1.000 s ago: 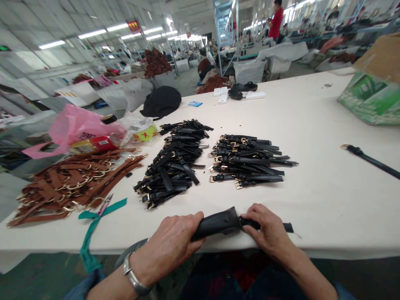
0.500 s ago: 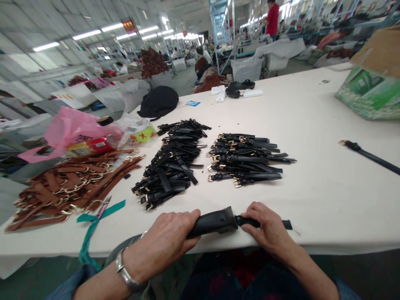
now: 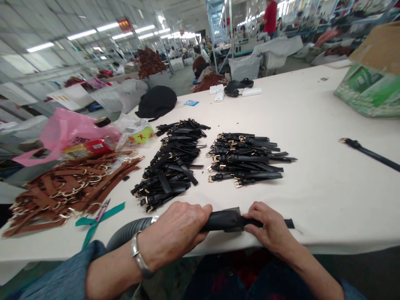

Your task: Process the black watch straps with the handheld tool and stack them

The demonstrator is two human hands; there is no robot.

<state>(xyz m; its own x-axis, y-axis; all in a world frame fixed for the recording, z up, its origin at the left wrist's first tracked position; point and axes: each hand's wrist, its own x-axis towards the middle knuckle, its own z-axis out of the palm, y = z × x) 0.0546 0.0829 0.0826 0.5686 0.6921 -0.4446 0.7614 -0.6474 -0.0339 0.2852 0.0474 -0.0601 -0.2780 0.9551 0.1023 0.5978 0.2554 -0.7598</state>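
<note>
My left hand (image 3: 179,225) is wrapped round a black hose nozzle (image 3: 223,221) with a wide, flat mouth. A grey ribbed hose (image 3: 129,231) shows behind my left wrist. My right hand (image 3: 270,225) pinches a short black strap (image 3: 289,223), whose tail sticks out to the right with a loose thread at its end. The strap's left end meets the nozzle mouth, and its buckle cannot be made out there. Beyond my hands lie a pile of black buckle straps (image 3: 250,159) and, to its left, a larger heap of black straps (image 3: 175,162).
Brown straps with metal rings (image 3: 75,183) lie at the left, near scissors (image 3: 102,210) tied with green ribbon (image 3: 114,211). Behind them sit a pink bag (image 3: 71,129) and a black cap (image 3: 158,102). A long black strap (image 3: 371,154) and a green bag (image 3: 362,89) are at the right.
My left hand has moved right with the nozzle, bringing its mouth over the strap's left end. More of the grey hose now shows. My right hand has barely moved.
</note>
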